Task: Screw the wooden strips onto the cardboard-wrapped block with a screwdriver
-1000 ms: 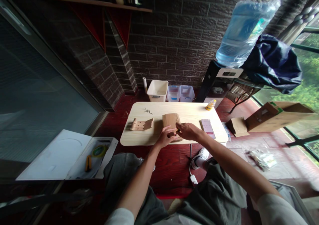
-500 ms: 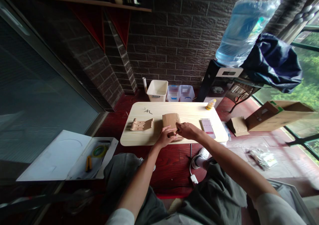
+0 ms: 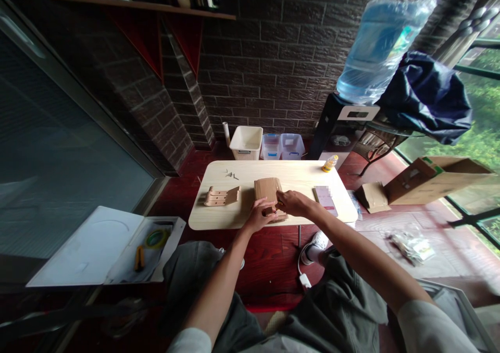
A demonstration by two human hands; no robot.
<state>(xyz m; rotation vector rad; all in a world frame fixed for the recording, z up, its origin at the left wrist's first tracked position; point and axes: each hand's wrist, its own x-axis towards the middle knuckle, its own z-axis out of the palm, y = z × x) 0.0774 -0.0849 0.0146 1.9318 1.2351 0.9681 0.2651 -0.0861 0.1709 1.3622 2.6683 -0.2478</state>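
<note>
Table (image 3: 219, 218): pale wood-grain, rounded corners; red floor (image 3: 258, 264) below, rough dark brick wall (image 3: 269, 66) beyond.
Block (image 3: 267, 187): brown wood, curved top, mid-table.
Left hand (image 3: 260, 215): fingers on block, can't tell if gripping.
Right hand (image 3: 292, 203): curled at block, grip unclear.
Bracket (image 3: 222, 197): angled wood, left of block.

Daylight enters from the right through a green-framed glass window (image 3: 484, 108), washing out the floorboards (image 3: 367, 238) nearest it. Glints streak the blue plastic-wrapped water bottle (image 3: 385, 48). The pale wood-grain rectangular table (image 3: 300, 181) is evenly bright; the dark-brown brick wall (image 3: 250, 61) and the whole left side are dim. Wide-angle distortion stretches the margins, and the lower-left corner is smeared. Fine detail between the bare left hand (image 3: 258, 215) and bare right hand (image 3: 292, 203) is too small and dark to resolve.
</note>
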